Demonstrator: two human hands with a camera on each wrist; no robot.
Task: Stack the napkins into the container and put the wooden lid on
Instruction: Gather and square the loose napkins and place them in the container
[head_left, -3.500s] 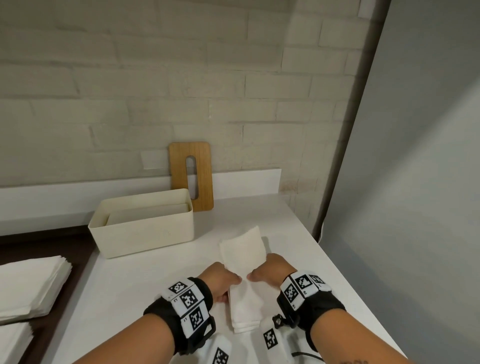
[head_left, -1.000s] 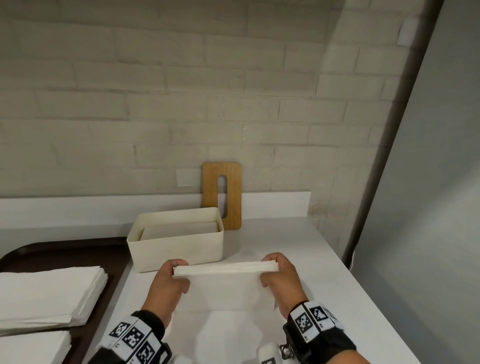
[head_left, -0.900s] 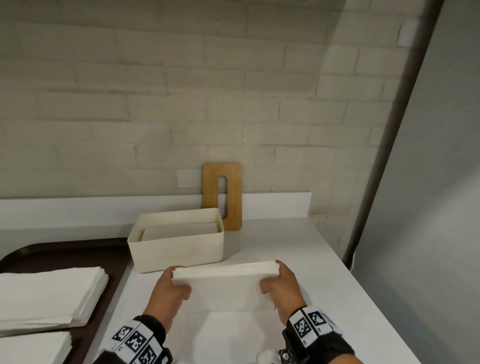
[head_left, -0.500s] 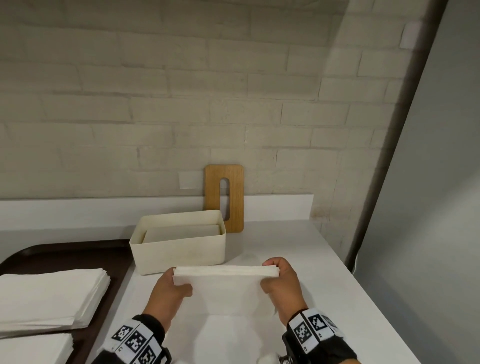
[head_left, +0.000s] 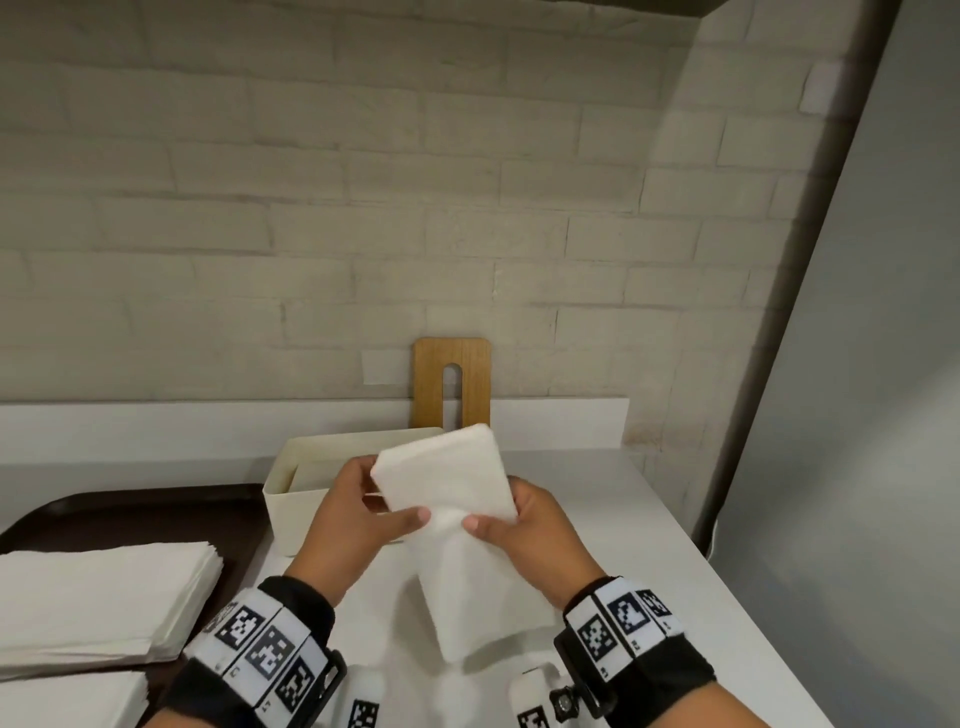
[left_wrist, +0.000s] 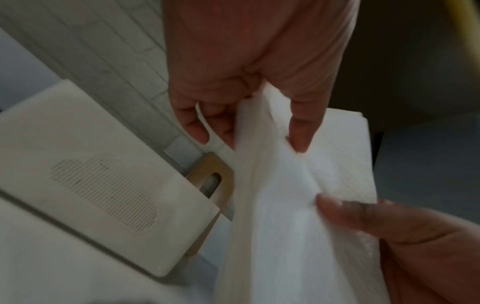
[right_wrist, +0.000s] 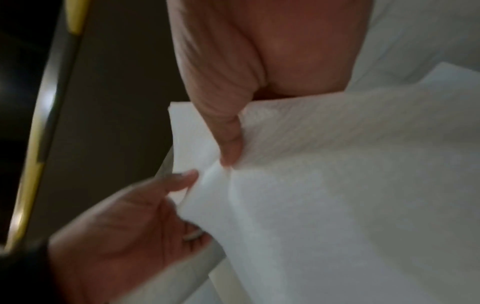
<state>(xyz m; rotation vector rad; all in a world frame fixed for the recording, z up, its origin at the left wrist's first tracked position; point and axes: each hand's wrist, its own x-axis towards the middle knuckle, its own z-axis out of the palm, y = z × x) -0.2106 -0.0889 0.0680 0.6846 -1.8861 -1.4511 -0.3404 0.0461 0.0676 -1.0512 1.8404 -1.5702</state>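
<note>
Far left, head view: two napkin piles (head_left: 98, 603) on a dark tray (head_left: 130, 512), one behind the other, well apart from the hands. Next right, the box (head_left: 280, 486) sits on the white counter (head_left: 613, 519), napkins already lying inside; its front wall is partly hidden by the left hand (head_left: 353, 519). Behind the box the lid (head_left: 452, 382) stands upright vs. the brick wall (head_left: 311, 208), its lower part blocked by the held stack (head_left: 447, 488).

Stack is off the counter, tilted, just in front of the box. Left hand grips its left edge, thumb on top, fingers curled under. Right hand (head_left: 530, 530) grips the right edge the same way, thumb tip near the left thumb.

Left wrist view adds: perforated patch on the box wall (left_wrist: 103, 191), lid slot (left_wrist: 214, 185) just past the box corner; left fingers (left_wrist: 303, 131) pressing into the paper. Right wrist view shows what the others don't: right thumb (right_wrist: 231, 144) dimpling the napkin texture, and a dark panel w/ a yellow strip (right_wrist: 31, 164) at left. Both wrist views blurred.
</note>
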